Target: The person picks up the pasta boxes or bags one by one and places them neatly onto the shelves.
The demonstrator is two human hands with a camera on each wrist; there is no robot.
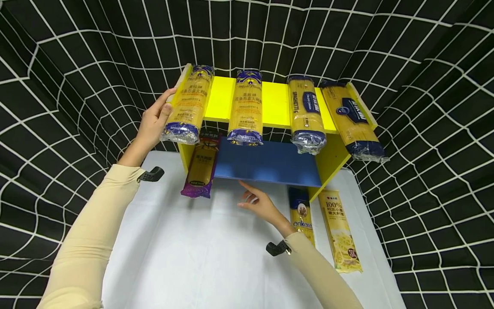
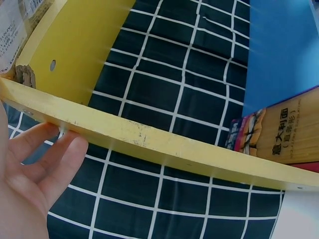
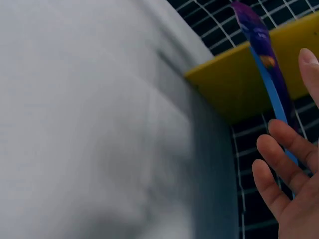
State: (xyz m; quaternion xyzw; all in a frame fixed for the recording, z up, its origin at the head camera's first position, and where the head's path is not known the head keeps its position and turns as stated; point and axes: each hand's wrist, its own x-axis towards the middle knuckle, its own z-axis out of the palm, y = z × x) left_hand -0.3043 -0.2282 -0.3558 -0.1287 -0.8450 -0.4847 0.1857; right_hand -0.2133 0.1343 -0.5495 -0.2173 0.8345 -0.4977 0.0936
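Observation:
My left hand [image 1: 154, 118] is at the upper left of a yellow shelf unit [image 1: 220, 101], beside the leftmost spaghetti pack [image 1: 189, 103]. In the left wrist view, its fingertips [image 2: 75, 147] rest against the outer side of the yellow side board [image 2: 149, 144]. My right hand [image 1: 260, 204] holds nothing, fingers loosely bent, index fingertip right at the front edge of the blue middle shelf [image 1: 266, 161]. On that shelf's left end lies a purple-ended pasta pack [image 1: 200, 167], its near end jutting past the edge. The right wrist view shows the fingers [image 3: 281, 154] spread below the blue board.
More spaghetti packs lie on the top board: one in the middle [image 1: 245, 107], two toward the right [image 1: 306, 111] [image 1: 353, 120]. An ankara pack [image 1: 302, 216] sits under the right side, and another yellow pasta pack [image 1: 339, 231] on the white table [image 1: 185, 257]. Black gridded cloth [image 1: 270, 25] surrounds everything.

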